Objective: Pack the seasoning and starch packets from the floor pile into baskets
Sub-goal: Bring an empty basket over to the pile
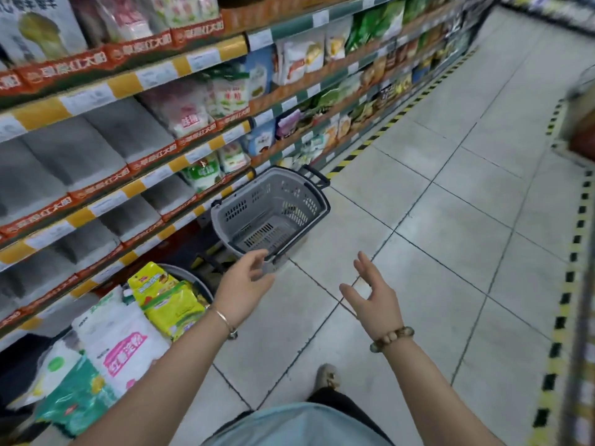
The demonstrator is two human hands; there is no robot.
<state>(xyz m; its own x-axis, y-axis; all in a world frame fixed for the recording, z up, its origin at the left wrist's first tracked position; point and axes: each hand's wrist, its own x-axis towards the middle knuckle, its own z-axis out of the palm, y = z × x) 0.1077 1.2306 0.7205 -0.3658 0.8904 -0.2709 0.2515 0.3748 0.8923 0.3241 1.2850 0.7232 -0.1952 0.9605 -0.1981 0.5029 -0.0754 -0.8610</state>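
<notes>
An empty grey basket [273, 210] stands tilted on the tiled floor by the shelf foot, its dark handle at the far end. My left hand [244, 284] reaches to its near rim with fingers extended; contact is blurred. My right hand [373, 294] hovers open over the floor to the right of the basket, holding nothing. At lower left, a second basket [196, 281] holds yellow seasoning packets [167, 300]. White starch packets with pink labels [119, 342] and green packets [77, 397] are heaped beside it.
Long store shelves [128, 156] run along the left, with several bare grey bays and stocked packets further on. Black-and-yellow tape [386, 123] lines the shelf base. A cart frame [579, 284] stands at the right edge. My foot [326, 376] is on the tiles.
</notes>
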